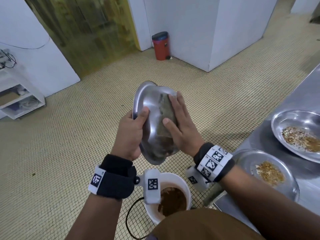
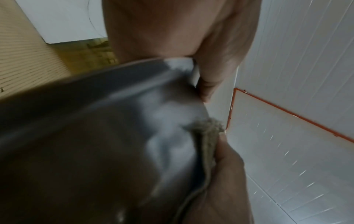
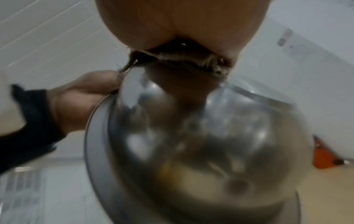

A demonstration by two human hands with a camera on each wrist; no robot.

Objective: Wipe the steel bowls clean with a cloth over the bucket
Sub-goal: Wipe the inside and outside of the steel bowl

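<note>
1. Steel worktop (image 1: 294, 104) at the right, cut off by the frame edge and running under the right forearm.
2. White bucket (image 1: 180, 181) on the tiled floor, directly below the hands; brown sludge inside, near rim hidden by the torso and a wrist rig.
3. Steel bowl (image 1: 152, 108) held in the air above the bucket, tilted steeply with its hollow facing the right hand; lower end dim and smeared, blurred in both wrist views.
4. Two more dirty bowls on the worktop: near one (image 1: 249, 163) with orange-brown crumbs, partly behind the right wrist; far one (image 1: 284, 122) cut off at the edge.
5. Left hand (image 1: 129, 134) grasping the bowl's left rim, thumb over the inner face, remaining fingers hidden behind the bowl.
6. Right hand (image 1: 180, 123) laid flat inside the bowl, fingers extended and pressing the cloth against the steel, not curled round it.
7. Cloth (image 1: 166, 111), drab olive-brown, mostly covered by the right palm; frayed edge visible in the left wrist view.
8. Red pedal bin (image 1: 161, 45) far back by the white wall.
</note>
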